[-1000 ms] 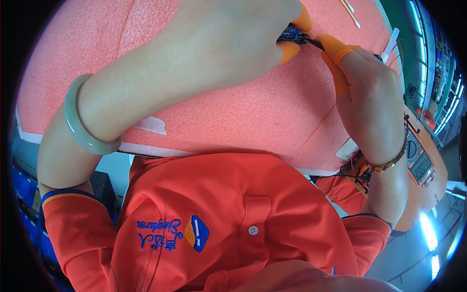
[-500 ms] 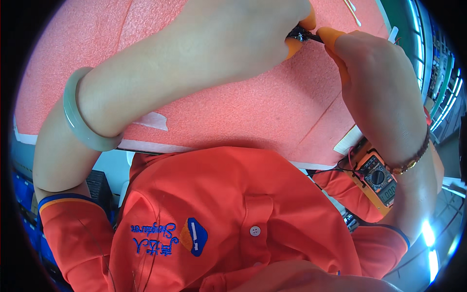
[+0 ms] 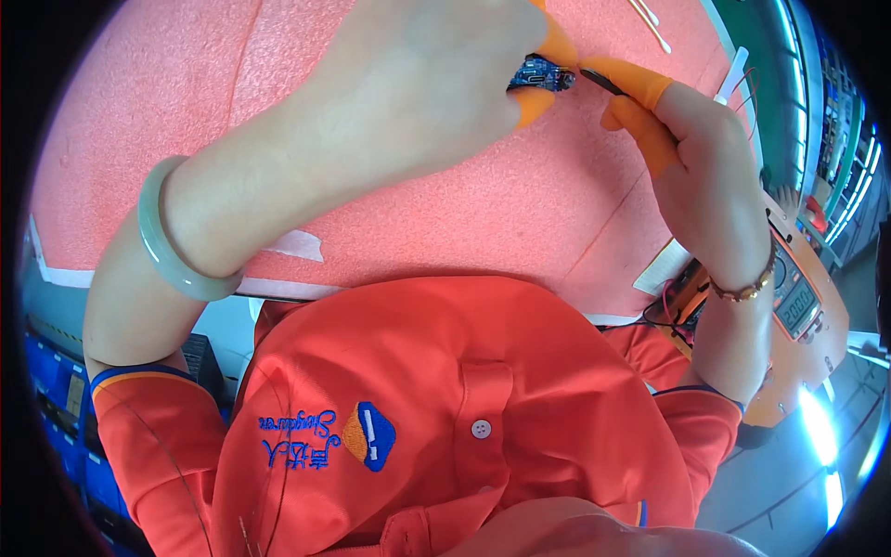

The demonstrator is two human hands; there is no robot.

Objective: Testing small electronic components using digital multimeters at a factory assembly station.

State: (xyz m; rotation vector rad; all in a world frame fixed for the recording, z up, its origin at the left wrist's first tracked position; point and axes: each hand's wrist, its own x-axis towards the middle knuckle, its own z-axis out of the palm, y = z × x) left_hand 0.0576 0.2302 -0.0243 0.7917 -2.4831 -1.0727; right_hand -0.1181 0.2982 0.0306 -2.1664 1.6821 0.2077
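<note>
Left hand (image 3: pixel 418 84) pinching small blue circuit board (image 3: pixel 540 72); right hand (image 3: pixel 705 176) pinching thin dark probe (image 3: pixel 603 84) at board edge.

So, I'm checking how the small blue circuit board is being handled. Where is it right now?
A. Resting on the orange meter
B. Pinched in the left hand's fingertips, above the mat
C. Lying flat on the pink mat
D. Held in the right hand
B: the small blue circuit board sits between the orange-capped fingertips of the left hand, while the right hand brings a thin dark probe to its edge.
</note>
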